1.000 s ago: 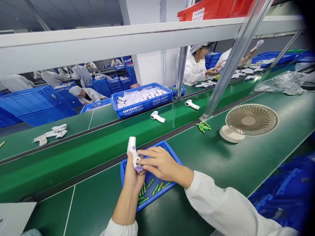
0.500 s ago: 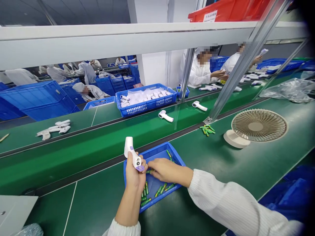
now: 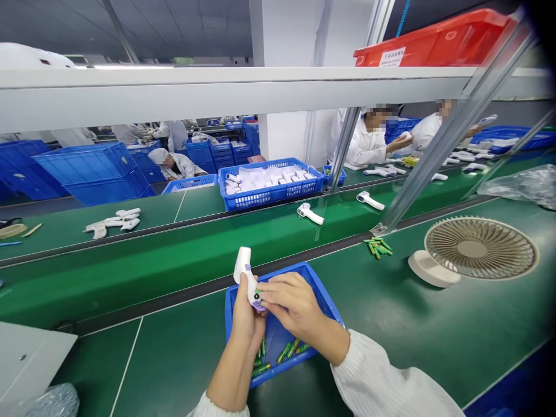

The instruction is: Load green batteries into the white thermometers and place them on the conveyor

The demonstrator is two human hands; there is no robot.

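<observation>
A white and purple thermometer-like device is held upright, slightly tilted, in my left hand, above the left side of a blue tray. My right hand pinches a green battery at the open lower end of the device's handle. Several green batteries lie in the tray below my hands. Part of the tray's inside is hidden by my hands and forearms.
A beige fan stands on the right beside a small pile of batteries. Two white devices lie on the green belt. Beyond it is a blue basket of devices. A metal post slants at right; people work opposite.
My right hand has moved from over the tray to the device's handle, now with a battery at its opening. The camera view has tilted up and shifted left.
</observation>
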